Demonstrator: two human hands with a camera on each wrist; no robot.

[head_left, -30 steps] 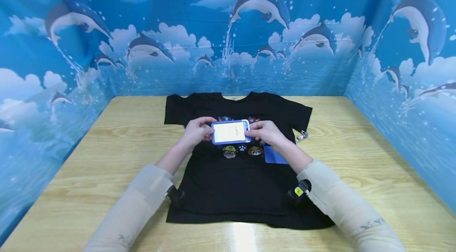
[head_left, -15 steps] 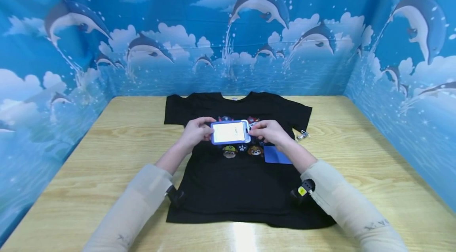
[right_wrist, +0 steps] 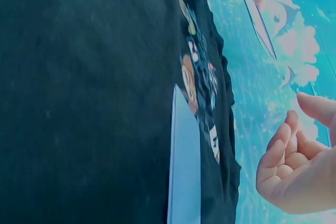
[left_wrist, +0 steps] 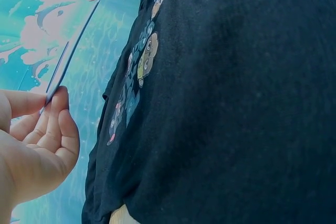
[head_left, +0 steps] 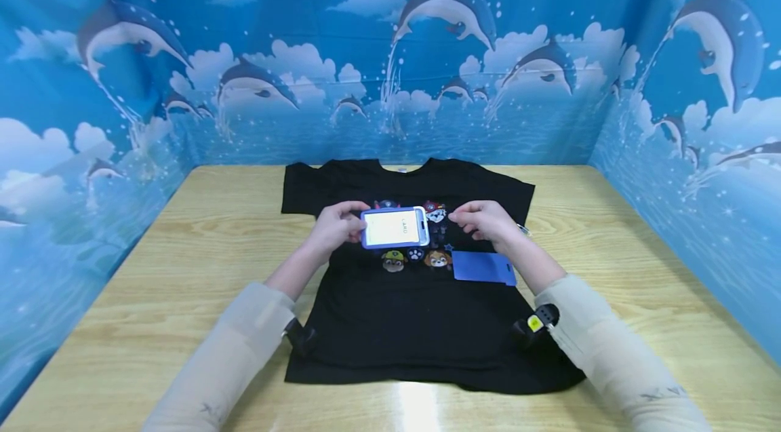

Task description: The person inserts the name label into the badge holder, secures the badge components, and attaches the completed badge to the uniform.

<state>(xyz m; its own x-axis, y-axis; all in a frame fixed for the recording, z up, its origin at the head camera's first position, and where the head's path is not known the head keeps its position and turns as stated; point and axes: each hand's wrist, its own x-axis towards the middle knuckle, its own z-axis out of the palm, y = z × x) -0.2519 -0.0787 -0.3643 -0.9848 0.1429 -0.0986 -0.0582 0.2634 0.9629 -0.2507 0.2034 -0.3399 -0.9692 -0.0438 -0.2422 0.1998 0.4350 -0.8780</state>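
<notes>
My left hand (head_left: 338,223) pinches the left end of a blue-framed card holder (head_left: 395,227) between thumb and fingers. A white card (head_left: 384,227) marked "CARD" shows in its window, and a slot sits at its right end. In the left wrist view the holder (left_wrist: 73,51) appears edge-on, raised above the black T-shirt (left_wrist: 236,98). My right hand (head_left: 484,220) is apart from the holder, to its right. In the right wrist view this hand (right_wrist: 299,166) has loosely curled fingers with a gap to the thumb and nothing between them.
A flat blue cover (head_left: 484,268) with a small slot lies on the shirt below my right hand. A metal clip (head_left: 523,229) peeks out behind that hand. The shirt's cartoon print (head_left: 438,259) surrounds the holder. A dolphin curtain (head_left: 390,127) borders the wooden table (head_left: 213,235).
My right hand has let go of the holder's right end and moved right, uncovering more of the blue cover. My left hand and the holder have stayed in place.
</notes>
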